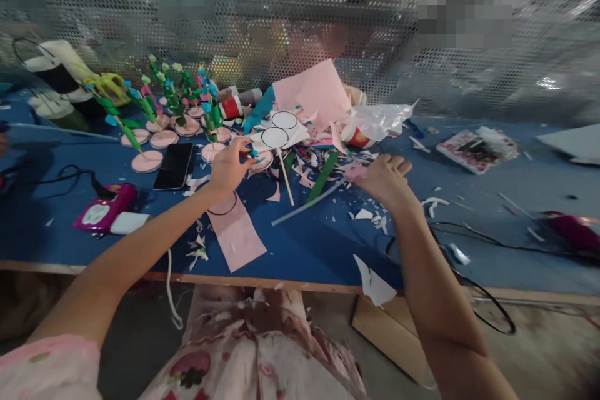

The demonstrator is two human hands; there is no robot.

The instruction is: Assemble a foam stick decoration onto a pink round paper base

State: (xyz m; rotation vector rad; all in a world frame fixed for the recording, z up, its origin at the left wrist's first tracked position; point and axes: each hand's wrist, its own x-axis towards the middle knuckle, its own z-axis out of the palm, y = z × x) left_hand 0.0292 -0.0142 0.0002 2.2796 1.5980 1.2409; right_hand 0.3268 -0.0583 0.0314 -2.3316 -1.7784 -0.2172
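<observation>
My left hand [229, 169] is closed, with thumb and fingertips pinching a small blue flower [254, 154]. Just beyond those fingers lies a pink disc [262, 162], partly covered. Over the scraps at the right, my right hand [387, 178] is curled round what looks like a pink glue gun [356, 173], mostly hidden by the hand. A translucent glue stick [307, 203] runs from its end down to the left. Between the hands are a thin wooden stick [285, 178], a green strip [323, 180] and white paper with black circles [275, 137].
Several small flowers on pink discs [147, 161] stand at the left, near a black phone [174, 165] and a purple power strip [107, 207]. Pink sheets [312, 94], paper cuttings and clear plastic [382, 120] cover the middle back. A perforated metal screen [300, 19] closes the far side. Black cable [487, 240] runs right.
</observation>
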